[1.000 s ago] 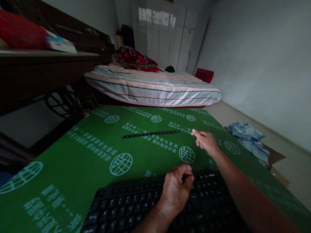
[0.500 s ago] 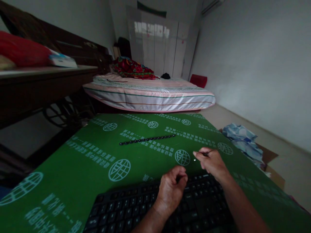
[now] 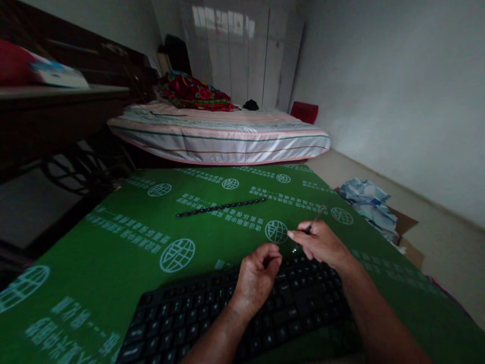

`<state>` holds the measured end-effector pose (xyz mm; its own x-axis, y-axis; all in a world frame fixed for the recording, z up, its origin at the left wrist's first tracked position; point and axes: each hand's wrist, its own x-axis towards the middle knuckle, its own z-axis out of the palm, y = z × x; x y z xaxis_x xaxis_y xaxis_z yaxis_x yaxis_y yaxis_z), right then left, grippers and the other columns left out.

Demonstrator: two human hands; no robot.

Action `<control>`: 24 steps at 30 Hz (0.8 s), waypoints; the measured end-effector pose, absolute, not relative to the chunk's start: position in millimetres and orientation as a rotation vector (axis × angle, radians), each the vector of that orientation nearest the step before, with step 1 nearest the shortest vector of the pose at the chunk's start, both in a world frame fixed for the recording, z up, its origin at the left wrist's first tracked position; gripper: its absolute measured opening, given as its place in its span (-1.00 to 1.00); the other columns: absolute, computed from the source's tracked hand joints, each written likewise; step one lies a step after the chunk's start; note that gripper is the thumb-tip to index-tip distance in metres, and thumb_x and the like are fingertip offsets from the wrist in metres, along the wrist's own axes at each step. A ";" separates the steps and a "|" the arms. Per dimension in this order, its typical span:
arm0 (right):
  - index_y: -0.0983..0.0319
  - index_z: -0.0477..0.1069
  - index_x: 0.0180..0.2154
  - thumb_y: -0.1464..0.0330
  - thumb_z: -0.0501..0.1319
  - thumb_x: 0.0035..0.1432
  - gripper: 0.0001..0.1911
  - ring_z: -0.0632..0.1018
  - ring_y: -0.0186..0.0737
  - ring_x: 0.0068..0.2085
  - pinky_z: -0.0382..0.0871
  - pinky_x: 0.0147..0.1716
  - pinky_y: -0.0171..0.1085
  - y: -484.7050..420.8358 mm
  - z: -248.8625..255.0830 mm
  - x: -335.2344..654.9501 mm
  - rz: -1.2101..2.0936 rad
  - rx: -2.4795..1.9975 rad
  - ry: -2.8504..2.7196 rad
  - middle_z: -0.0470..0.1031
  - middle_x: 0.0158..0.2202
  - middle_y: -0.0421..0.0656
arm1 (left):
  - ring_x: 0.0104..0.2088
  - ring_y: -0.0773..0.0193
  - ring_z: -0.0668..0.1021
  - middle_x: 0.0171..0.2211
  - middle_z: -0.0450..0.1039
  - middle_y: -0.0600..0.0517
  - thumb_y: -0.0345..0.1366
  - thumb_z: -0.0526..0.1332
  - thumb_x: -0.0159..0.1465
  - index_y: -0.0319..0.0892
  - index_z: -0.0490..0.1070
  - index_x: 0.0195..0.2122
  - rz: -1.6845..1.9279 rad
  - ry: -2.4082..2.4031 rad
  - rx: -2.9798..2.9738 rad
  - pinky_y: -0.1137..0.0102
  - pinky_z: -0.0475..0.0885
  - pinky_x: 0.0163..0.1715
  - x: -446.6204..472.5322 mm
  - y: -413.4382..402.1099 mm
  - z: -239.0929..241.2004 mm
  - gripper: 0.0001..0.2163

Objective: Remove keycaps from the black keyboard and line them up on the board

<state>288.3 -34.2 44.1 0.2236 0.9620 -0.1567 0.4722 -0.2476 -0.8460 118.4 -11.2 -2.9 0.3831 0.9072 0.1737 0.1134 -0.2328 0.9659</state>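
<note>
Rod (image 3: 307, 230), pinched in the right hand (image 3: 320, 241) near the keyboard's (image 3: 182, 309) far edge, slants near-left to far-right, its near end toward the curled left hand (image 3: 255, 277), whose contents I cannot tell

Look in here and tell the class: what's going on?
A person's right hand grips a thin tool, its bright tip pointing down near the keyboard's far edge. The left hand is curled above the keys; whether it holds something tiny can't be told. A black strand lies apart on the green board, beyond both hands.
</note>
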 end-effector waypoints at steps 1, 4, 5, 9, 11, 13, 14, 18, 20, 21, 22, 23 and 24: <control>0.20 0.19 -0.62 0.14 0.15 0.03 -0.66 0.13 -0.49 -0.81 -0.03 -0.76 -0.44 -35.3 46.0 286.9 0.946 -1.843 -1.370 0.20 -0.85 -0.36 | -0.39 0.32 0.54 -0.45 0.51 0.09 -0.39 0.18 0.07 -0.19 0.44 -0.36 0.986 0.916 1.624 0.45 0.44 -0.31 118.7 -10.4 -3.3 -0.90; 0.21 0.21 -0.62 0.16 0.13 0.06 -0.66 0.15 -0.50 -0.81 0.00 -0.75 -0.44 -37.0 49.8 281.9 0.981 -1.862 -1.491 0.20 -0.85 -0.37 | -0.37 0.32 0.55 -0.43 0.53 0.07 -0.43 0.17 0.08 -0.19 0.43 -0.34 0.986 0.891 1.584 0.44 0.45 -0.28 119.1 -8.1 -4.3 -0.87; 0.21 0.21 -0.62 0.17 0.13 0.06 -0.67 0.15 -0.50 -0.81 0.00 -0.74 -0.44 -37.0 50.4 280.3 0.990 -1.867 -1.517 0.20 -0.85 -0.37 | -0.37 0.32 0.56 -0.43 0.53 0.06 -0.45 0.16 0.08 -0.19 0.43 -0.35 0.986 0.886 1.575 0.43 0.45 -0.27 119.2 -7.5 -4.3 -0.87; 0.21 0.24 -0.62 0.17 0.13 0.06 -0.67 0.20 -0.47 -0.79 0.01 -0.74 -0.44 -36.2 50.4 277.7 0.985 -1.901 -1.569 0.21 -0.86 -0.35 | -0.36 0.33 0.55 -0.43 0.52 0.06 -0.47 0.15 0.09 -0.20 0.43 -0.38 0.983 0.873 1.557 0.44 0.45 -0.26 119.9 -7.3 -3.0 -0.89; 0.22 0.25 -0.62 0.16 0.13 0.06 -0.66 0.23 -0.45 -0.78 0.03 -0.73 -0.44 -36.1 50.0 279.2 0.955 -1.912 -1.577 0.22 -0.86 -0.33 | -0.37 0.34 0.55 -0.43 0.52 0.07 -0.47 0.15 0.10 -0.20 0.43 -0.38 0.985 0.869 1.541 0.44 0.45 -0.27 120.6 -7.9 -2.3 -0.89; 0.22 0.25 -0.63 0.14 0.14 0.06 -0.64 0.25 -0.45 -0.77 0.06 -0.71 -0.44 -36.1 49.4 281.7 0.929 -1.920 -1.578 0.23 -0.85 -0.32 | -0.38 0.34 0.55 -0.43 0.52 0.07 -0.47 0.16 0.10 -0.20 0.43 -0.37 0.992 0.873 1.534 0.44 0.46 -0.27 121.3 -8.3 -2.1 -0.89; 0.22 0.25 -0.63 0.14 0.14 0.06 -0.64 0.26 -0.44 -0.76 0.07 -0.71 -0.43 -36.1 49.0 283.0 0.921 -1.927 -1.579 0.23 -0.85 -0.32 | -0.38 0.34 0.55 -0.43 0.52 0.08 -0.48 0.17 0.09 -0.20 0.43 -0.37 0.995 0.874 1.537 0.44 0.46 -0.27 121.5 -8.4 -2.2 -0.89; 0.22 0.25 -0.62 0.12 0.13 0.05 -0.64 0.25 -0.44 -0.77 0.07 -0.72 -0.43 -35.0 45.7 286.4 0.924 -1.976 -1.589 0.23 -0.85 -0.32 | -0.36 0.34 0.55 -0.42 0.52 0.08 -0.49 0.16 0.10 -0.19 0.43 -0.38 0.987 0.870 1.557 0.44 0.45 -0.25 121.4 -8.2 -3.1 -0.88; 0.23 0.27 -0.60 0.12 0.12 0.06 -0.64 0.24 -0.45 -0.79 0.07 -0.72 -0.43 -34.3 43.5 286.9 0.939 -2.002 -1.597 0.23 -0.85 -0.32 | -0.35 0.34 0.55 -0.41 0.52 0.07 -0.49 0.16 0.10 -0.20 0.43 -0.37 0.979 0.864 1.556 0.44 0.45 -0.24 121.0 -8.1 -3.6 -0.88; 0.23 0.28 -0.60 0.12 0.12 0.06 -0.64 0.24 -0.46 -0.79 0.07 -0.72 -0.44 -34.0 42.6 287.1 0.941 -2.010 -1.604 0.23 -0.85 -0.32 | -0.35 0.33 0.55 -0.41 0.51 0.07 -0.49 0.16 0.10 -0.19 0.43 -0.37 0.978 0.860 1.556 0.44 0.44 -0.24 120.8 -8.0 -3.8 -0.88; 0.24 0.28 -0.59 0.12 0.11 0.07 -0.64 0.24 -0.46 -0.79 0.07 -0.72 -0.44 -33.8 41.8 287.1 0.939 -2.015 -1.613 0.24 -0.85 -0.32 | -0.35 0.33 0.55 -0.41 0.51 0.08 -0.49 0.16 0.10 -0.19 0.43 -0.37 0.977 0.855 1.555 0.44 0.44 -0.24 120.6 -8.0 -4.1 -0.88; 0.24 0.29 -0.58 0.12 0.10 0.08 -0.64 0.24 -0.47 -0.79 0.07 -0.72 -0.44 -33.8 41.1 287.0 0.934 -2.015 -1.625 0.24 -0.84 -0.32 | -0.35 0.33 0.54 -0.41 0.51 0.08 -0.49 0.16 0.10 -0.19 0.43 -0.38 0.976 0.848 1.555 0.44 0.44 -0.24 120.6 -8.0 -4.3 -0.88; 0.24 0.29 -0.58 0.13 0.10 0.08 -0.65 0.24 -0.47 -0.80 0.07 -0.72 -0.45 -33.8 40.6 286.7 0.931 -2.014 -1.639 0.24 -0.84 -0.32 | -0.35 0.33 0.54 -0.42 0.50 0.08 -0.49 0.16 0.09 -0.19 0.43 -0.38 0.975 0.843 1.554 0.44 0.44 -0.24 120.6 -8.0 -4.4 -0.89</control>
